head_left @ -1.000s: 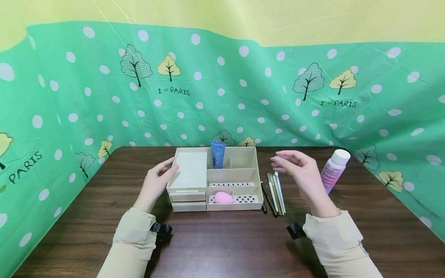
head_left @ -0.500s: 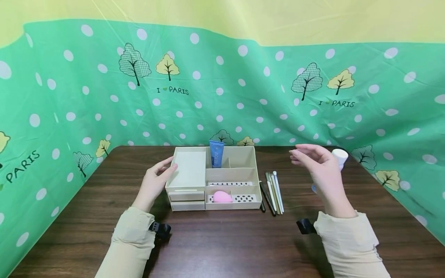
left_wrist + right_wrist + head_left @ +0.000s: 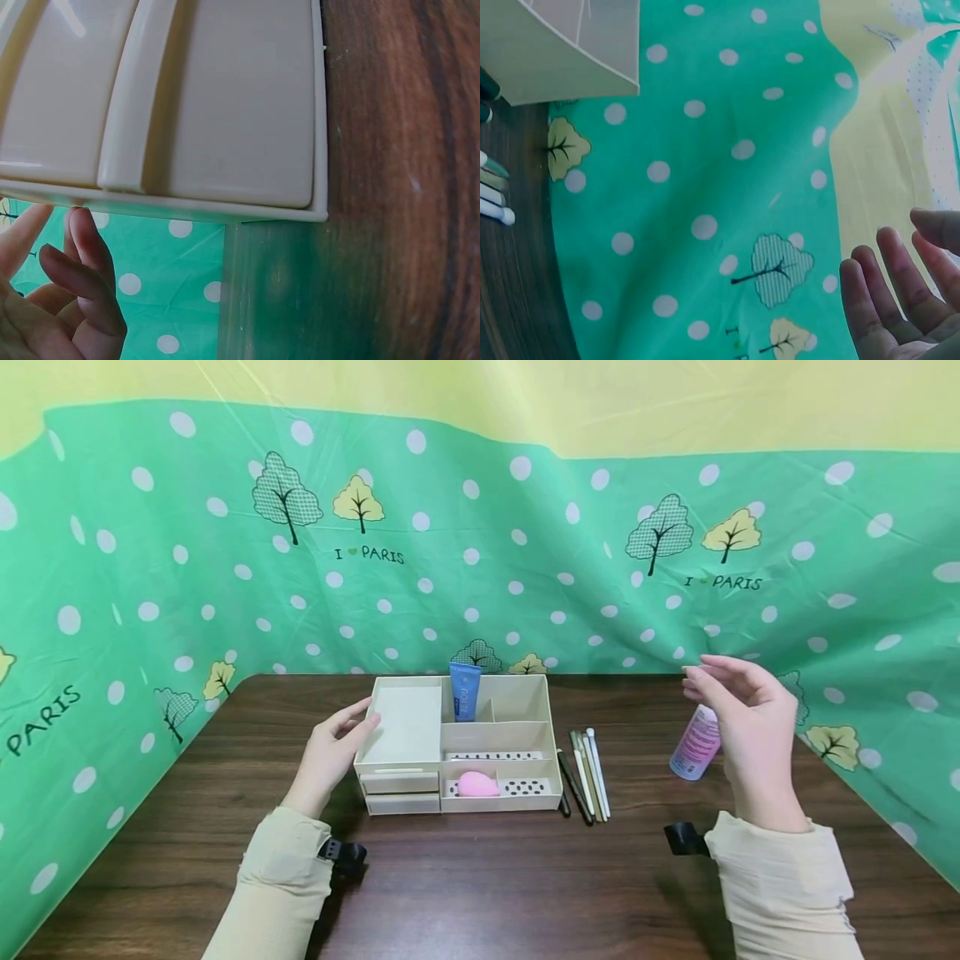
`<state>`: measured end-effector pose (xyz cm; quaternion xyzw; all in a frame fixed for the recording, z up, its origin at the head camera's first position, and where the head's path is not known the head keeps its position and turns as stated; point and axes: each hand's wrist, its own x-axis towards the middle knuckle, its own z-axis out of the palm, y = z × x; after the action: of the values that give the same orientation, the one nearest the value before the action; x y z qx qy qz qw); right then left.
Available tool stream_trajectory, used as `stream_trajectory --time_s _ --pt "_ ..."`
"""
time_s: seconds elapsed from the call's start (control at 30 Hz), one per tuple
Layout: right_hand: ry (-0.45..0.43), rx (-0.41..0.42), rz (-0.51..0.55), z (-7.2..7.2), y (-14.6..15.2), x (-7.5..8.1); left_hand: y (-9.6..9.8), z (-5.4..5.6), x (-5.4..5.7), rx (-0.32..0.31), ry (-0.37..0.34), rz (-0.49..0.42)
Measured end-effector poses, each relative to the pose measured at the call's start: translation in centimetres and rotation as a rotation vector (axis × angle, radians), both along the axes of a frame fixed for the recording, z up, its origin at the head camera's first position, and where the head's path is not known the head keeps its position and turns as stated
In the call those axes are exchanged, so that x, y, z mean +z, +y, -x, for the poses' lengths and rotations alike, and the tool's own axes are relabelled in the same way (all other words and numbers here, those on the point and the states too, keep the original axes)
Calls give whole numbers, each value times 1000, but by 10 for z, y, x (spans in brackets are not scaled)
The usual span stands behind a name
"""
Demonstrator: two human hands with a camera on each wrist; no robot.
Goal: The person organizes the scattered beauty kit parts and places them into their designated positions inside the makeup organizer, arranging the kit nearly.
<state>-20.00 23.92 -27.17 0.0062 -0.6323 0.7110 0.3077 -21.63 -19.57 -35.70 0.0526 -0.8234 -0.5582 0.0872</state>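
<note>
A cream desk organizer point(image 3: 491, 743) stands on the table, with several compartments and two drawers at its left. My left hand point(image 3: 333, 752) rests against its left side, thumb over the upper edge. In the left wrist view the fingertips point(image 3: 82, 217) touch the organizer's side wall point(image 3: 187, 210). My right hand point(image 3: 757, 739) is raised at the right with loosely bent fingers and nothing in them. It overlaps a pink bottle point(image 3: 696, 747) that stands on the table, hiding its cap. The right wrist view shows the fingers point(image 3: 904, 285) spread against the cloth.
A blue tube point(image 3: 465, 693) stands in the organizer's back compartment. A pink makeup sponge point(image 3: 477, 784) lies in a front compartment. Several brushes and pens point(image 3: 588, 777) lie beside the organizer's right side. A green dotted cloth point(image 3: 487, 568) hangs behind the wooden table point(image 3: 480, 885).
My right hand has moved right and slightly up, from beside the brushes, passing in front of the pink bottle. The left hand has stayed at the organizer.
</note>
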Motion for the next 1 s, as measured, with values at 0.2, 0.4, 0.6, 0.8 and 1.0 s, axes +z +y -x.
stream_trajectory --time_s 0.2,0.4,0.6,0.8,1.0 --pt "32 -65 53 1 12 2 0 -1 0 7 10 13" --pt "54 -145 82 3 25 1 1 -2 1 4 9 17" --pt "73 -166 114 7 36 -2 1 -1 1 5 8 18" --pt "-34 -205 100 9 42 -7 0 -2 1 7 6 18" --pt "-169 -237 84 13 52 -15 0 -1 0 6 4 19"
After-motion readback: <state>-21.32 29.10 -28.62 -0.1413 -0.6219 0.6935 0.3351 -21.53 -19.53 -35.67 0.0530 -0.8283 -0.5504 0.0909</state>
